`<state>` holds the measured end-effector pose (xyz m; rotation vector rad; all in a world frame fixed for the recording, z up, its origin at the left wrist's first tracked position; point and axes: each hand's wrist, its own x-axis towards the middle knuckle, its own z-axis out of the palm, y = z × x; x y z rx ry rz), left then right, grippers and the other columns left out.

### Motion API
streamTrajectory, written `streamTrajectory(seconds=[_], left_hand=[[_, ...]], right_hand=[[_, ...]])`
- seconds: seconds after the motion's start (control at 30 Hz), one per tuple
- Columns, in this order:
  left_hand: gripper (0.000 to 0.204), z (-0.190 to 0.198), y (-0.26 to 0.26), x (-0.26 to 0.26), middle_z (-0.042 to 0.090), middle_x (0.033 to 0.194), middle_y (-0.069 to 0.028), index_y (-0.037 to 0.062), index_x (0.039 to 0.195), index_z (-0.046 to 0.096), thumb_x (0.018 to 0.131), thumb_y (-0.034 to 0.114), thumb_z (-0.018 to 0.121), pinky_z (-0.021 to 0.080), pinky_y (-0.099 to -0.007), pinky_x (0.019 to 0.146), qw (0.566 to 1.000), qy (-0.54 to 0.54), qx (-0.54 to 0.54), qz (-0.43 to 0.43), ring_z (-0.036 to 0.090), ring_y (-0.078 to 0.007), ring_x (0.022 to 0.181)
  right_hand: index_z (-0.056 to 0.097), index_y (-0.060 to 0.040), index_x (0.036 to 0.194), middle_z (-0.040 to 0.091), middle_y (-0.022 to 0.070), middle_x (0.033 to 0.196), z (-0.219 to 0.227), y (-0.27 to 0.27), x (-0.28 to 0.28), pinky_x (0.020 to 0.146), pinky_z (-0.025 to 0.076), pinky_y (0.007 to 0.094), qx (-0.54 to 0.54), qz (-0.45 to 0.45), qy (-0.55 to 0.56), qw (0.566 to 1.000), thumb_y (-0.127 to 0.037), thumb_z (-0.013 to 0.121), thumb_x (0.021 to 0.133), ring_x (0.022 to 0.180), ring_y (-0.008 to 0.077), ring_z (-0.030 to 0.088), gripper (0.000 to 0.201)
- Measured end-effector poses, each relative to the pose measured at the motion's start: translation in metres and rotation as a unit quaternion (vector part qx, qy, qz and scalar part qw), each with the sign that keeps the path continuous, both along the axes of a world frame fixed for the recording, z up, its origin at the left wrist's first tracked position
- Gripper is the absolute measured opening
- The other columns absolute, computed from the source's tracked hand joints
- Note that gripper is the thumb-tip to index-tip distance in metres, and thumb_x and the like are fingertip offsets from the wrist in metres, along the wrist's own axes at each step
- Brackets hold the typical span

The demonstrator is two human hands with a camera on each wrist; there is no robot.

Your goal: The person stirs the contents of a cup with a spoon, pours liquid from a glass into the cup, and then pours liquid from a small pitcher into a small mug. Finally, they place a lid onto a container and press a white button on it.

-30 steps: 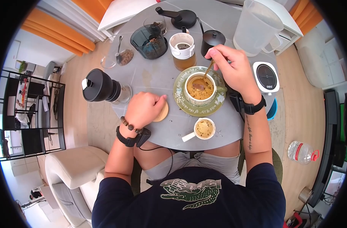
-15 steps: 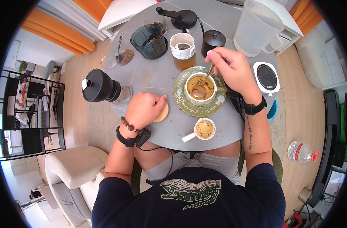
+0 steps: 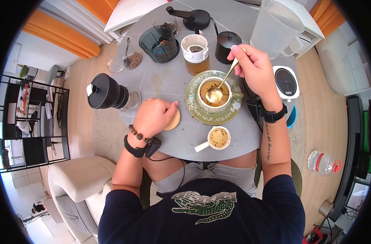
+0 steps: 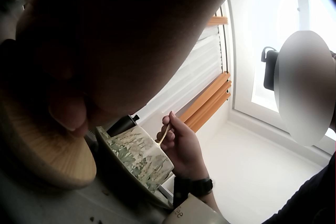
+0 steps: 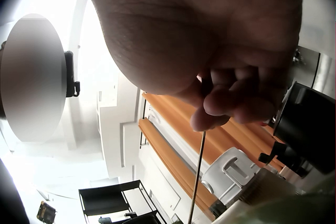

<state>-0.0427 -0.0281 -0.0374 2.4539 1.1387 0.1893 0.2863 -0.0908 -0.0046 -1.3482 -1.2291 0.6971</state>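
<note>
The right hand [image 3: 254,71] pinches the handle of a gold spoon [image 3: 230,72], whose bowl is in the amber liquid with dark bits inside a patterned cup [image 3: 214,110]. That cup stands on a green saucer [image 3: 194,110] with white lettering. In the right wrist view the thin spoon handle [image 5: 197,182] comes down from the fingertips. The left hand [image 3: 153,118] rests on a round wooden disc [image 3: 175,122], fingers partly hidden; the left wrist view shows fingertips touching the disc [image 4: 68,166]. A small white handled cup [image 3: 219,137] stands nearer the body.
A black grinder [image 3: 106,91] lies left of the left hand. Behind the saucer are a white-topped pot [image 3: 194,49], a black canister [image 3: 227,45] and a dark clear container [image 3: 159,45]. On the right stand a large pitcher [image 3: 274,28] and a white scale [image 3: 285,83].
The right hand has moved right and slightly up with the spoon, which now tilts more and shows its shiny bowl near the liquid's surface. The left hand has not moved.
</note>
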Motion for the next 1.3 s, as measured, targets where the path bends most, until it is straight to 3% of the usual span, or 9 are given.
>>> streamTrajectory(seconds=[0.7, 0.87, 1.0, 1.2, 1.27, 1.3], left_hand=[[0.055, 0.002, -0.001, 0.001, 0.063, 0.057, -0.0175, 0.0023, 0.066, 0.073, 0.11, 0.035, 0.069, 0.049, -0.0472, 0.057, 1.0, -0.001, 0.0, 0.002, 0.062, -0.0405, 0.053], [0.054, 0.001, -0.001, 0.0, 0.063, 0.058, -0.0179, 0.0029, 0.066, 0.073, 0.11, 0.035, 0.07, 0.049, -0.0474, 0.057, 1.0, -0.002, 0.002, 0.002, 0.063, -0.0409, 0.054], [0.054, 0.002, -0.001, 0.0, 0.062, 0.058, -0.0192, 0.0028, 0.066, 0.073, 0.11, 0.035, 0.069, 0.048, -0.0484, 0.057, 1.0, -0.004, 0.002, 0.002, 0.062, -0.0422, 0.054], [0.053, 0.003, -0.001, 0.0, 0.059, 0.06, -0.0218, 0.0018, 0.067, 0.071, 0.109, 0.034, 0.069, 0.046, -0.05, 0.057, 1.0, -0.012, 0.003, -0.002, 0.059, -0.0449, 0.056], [0.053, 0.004, -0.002, 0.001, 0.059, 0.06, -0.0225, 0.0015, 0.068, 0.071, 0.109, 0.034, 0.069, 0.046, -0.0502, 0.057, 1.0, -0.014, 0.001, -0.001, 0.059, -0.0455, 0.056], [0.052, 0.007, -0.002, 0.002, 0.061, 0.063, -0.0241, 0.0023, 0.068, 0.073, 0.109, 0.035, 0.068, 0.05, -0.0535, 0.06, 1.0, 0.001, -0.002, 0.001, 0.062, -0.0475, 0.061]], right_hand=[[0.081, -0.0033, 0.097, 0.065, -0.005, 0.071, 0.003, -0.001, 0.001, 0.059, 0.043, 0.0241, 0.015, -0.053, 0.018, 0.998, -0.033, 0.07, 0.116, 0.064, 0.0039, 0.058, 0.037], [0.083, -0.0038, 0.098, 0.066, -0.0022, 0.07, 0.009, -0.004, 0.012, 0.058, 0.05, 0.0233, -0.045, -0.051, 0.105, 0.992, -0.036, 0.069, 0.116, 0.062, 0.0046, 0.062, 0.039], [0.083, -0.0019, 0.103, 0.07, 0.0008, 0.071, 0.005, -0.002, 0.02, 0.06, 0.055, 0.0256, -0.029, -0.025, 0.167, 0.985, -0.036, 0.068, 0.116, 0.061, 0.0075, 0.065, 0.039], [0.081, 0.0025, 0.119, 0.081, 0.0097, 0.088, 0.009, -0.001, 0.021, 0.073, 0.065, 0.0308, -0.029, -0.034, 0.248, 0.968, -0.035, 0.066, 0.117, 0.071, 0.014, 0.075, 0.04], [0.079, 0.0037, 0.126, 0.084, 0.0143, 0.1, 0.006, 0.001, 0.022, 0.081, 0.066, 0.0328, -0.014, -0.036, 0.26, 0.965, -0.033, 0.064, 0.119, 0.081, 0.0183, 0.08, 0.041], [0.079, 0.0037, 0.126, 0.084, 0.0143, 0.1, 0.006, 0.001, 0.023, 0.081, 0.066, 0.0328, -0.015, -0.035, 0.26, 0.965, -0.033, 0.064, 0.119, 0.081, 0.0183, 0.08, 0.041]])
